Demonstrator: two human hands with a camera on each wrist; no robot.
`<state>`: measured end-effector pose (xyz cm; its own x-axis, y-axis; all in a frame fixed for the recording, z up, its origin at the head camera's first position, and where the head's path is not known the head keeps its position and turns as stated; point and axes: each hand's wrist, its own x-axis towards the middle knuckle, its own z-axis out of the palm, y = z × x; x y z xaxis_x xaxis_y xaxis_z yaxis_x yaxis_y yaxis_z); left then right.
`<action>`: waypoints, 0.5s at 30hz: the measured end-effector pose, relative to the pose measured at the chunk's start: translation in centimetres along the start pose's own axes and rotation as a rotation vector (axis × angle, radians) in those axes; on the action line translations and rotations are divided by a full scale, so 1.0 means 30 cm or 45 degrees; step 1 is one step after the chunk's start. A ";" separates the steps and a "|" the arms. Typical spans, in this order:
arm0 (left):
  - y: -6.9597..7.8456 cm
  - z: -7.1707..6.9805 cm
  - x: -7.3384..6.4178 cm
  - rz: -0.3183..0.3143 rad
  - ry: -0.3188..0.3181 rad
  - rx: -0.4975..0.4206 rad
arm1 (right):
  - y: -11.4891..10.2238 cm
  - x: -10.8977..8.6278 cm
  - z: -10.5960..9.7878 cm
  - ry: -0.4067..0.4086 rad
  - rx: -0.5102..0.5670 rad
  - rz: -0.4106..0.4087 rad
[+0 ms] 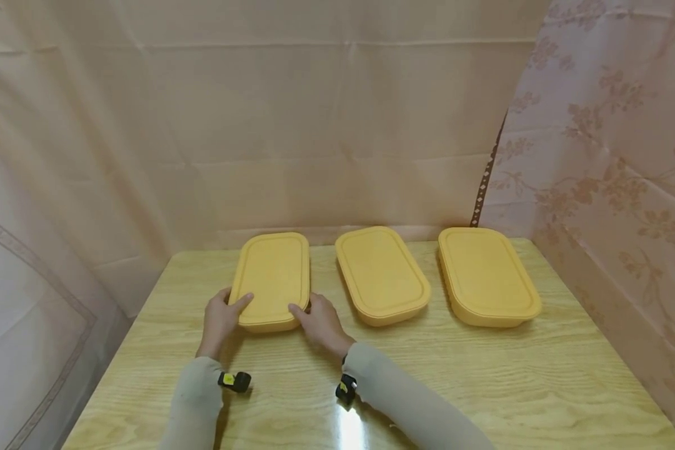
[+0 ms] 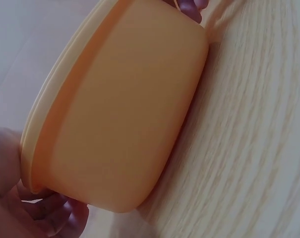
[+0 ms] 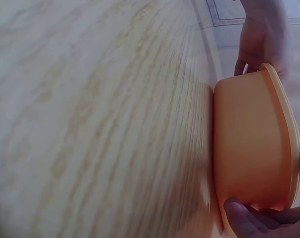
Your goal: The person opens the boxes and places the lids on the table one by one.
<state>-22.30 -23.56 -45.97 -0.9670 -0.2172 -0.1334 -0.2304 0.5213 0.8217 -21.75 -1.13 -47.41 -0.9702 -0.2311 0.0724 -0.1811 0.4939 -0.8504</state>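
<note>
A yellow lidded food container [image 1: 272, 272] lies at the left of a row of three on the table. My left hand [image 1: 220, 317] grips its near left corner, thumb on the lid and fingers curled under the rim. At the near right corner my right hand [image 1: 320, 322] holds it likewise, thumb over the lid's edge. The left wrist view shows the container's plain side wall [image 2: 120, 109] beneath the overhanging lid, close over the wood. From the right wrist, the same wall [image 3: 251, 144] appears with fingertips [image 3: 239, 215] pressed against it.
Two matching yellow containers stand to the right, a middle one [image 1: 382, 275] set at a slant and another [image 1: 489, 275] near the table's right edge. The wooden table [image 1: 540, 387] meets a beige curtain [image 1: 337, 125] behind and a floral cloth [image 1: 624, 187] on the right.
</note>
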 end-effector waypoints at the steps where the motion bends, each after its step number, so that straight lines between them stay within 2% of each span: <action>1: 0.002 0.000 -0.003 -0.001 0.003 0.007 | 0.001 0.000 0.000 -0.002 -0.003 -0.003; 4: 0.008 0.002 -0.007 0.015 0.018 0.042 | 0.001 -0.001 -0.001 0.004 0.015 -0.003; 7: 0.008 0.004 -0.005 0.066 0.062 0.118 | 0.001 -0.002 -0.001 0.010 0.026 0.006; 12: 0.001 0.012 0.000 0.225 0.183 0.273 | -0.003 -0.003 -0.001 0.011 0.030 0.008; 15: 0.004 0.020 -0.003 0.347 0.240 0.362 | -0.006 -0.003 0.003 0.020 0.027 0.012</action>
<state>-22.30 -22.99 -46.19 -0.9659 -0.1734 0.1922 -0.0159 0.7810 0.6243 -21.61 -1.26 -47.32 -0.9742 -0.2136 0.0726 -0.1690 0.4778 -0.8621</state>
